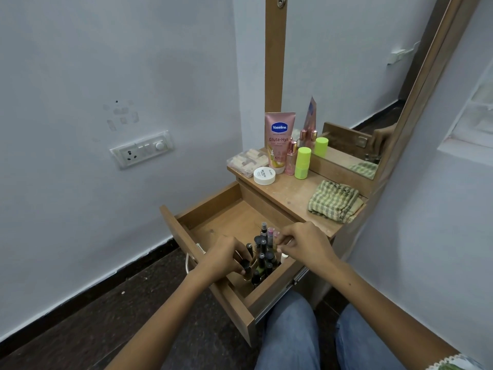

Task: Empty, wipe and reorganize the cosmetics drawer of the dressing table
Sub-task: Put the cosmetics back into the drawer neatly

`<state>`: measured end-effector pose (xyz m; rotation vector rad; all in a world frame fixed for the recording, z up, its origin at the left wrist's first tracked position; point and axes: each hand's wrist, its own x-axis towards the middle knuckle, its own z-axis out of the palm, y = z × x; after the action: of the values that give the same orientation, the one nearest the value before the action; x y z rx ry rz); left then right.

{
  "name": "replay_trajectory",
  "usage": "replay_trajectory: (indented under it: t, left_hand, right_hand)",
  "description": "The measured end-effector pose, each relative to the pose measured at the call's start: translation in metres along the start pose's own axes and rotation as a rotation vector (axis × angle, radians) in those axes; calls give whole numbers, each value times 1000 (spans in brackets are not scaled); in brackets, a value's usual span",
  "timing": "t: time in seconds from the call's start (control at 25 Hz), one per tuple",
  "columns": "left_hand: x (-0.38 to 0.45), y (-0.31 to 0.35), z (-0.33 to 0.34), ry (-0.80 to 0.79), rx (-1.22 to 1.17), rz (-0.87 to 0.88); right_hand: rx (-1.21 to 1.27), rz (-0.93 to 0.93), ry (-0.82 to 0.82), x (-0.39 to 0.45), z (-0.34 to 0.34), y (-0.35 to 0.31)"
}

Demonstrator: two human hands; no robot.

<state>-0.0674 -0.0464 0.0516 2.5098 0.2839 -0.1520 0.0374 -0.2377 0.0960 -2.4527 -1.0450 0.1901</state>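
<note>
- Down at knee level, the wooden drawer (184,231) stands pulled out from the dressing table, its bare floor showing at the back.
- Near its front right corner stands a cluster of dark-capped cosmetics (262,259), upright and packed together.
- Left hand (225,259) curls its fingers round one dark bottle at the edge of the cluster.
- Right hand (301,243) pinches something small above the cluster; I cannot tell what.
- Tabletop (288,193) is scuffed wood, carrying a pink lotion tube (278,140), a white jar (264,175), a green bottle (302,162) and a checked cloth (334,201) on its right side.
- Mirror (354,84) leans behind; pale walls, a switch plate (141,150), dark floor (93,316).
</note>
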Motion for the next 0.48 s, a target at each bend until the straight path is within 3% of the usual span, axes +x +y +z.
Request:
replay_trajectory:
  t: [0.48]
  left_hand:
    - [1,4,14,27,18,68]
  right_hand:
    - [68,-1,53,-3,6,12]
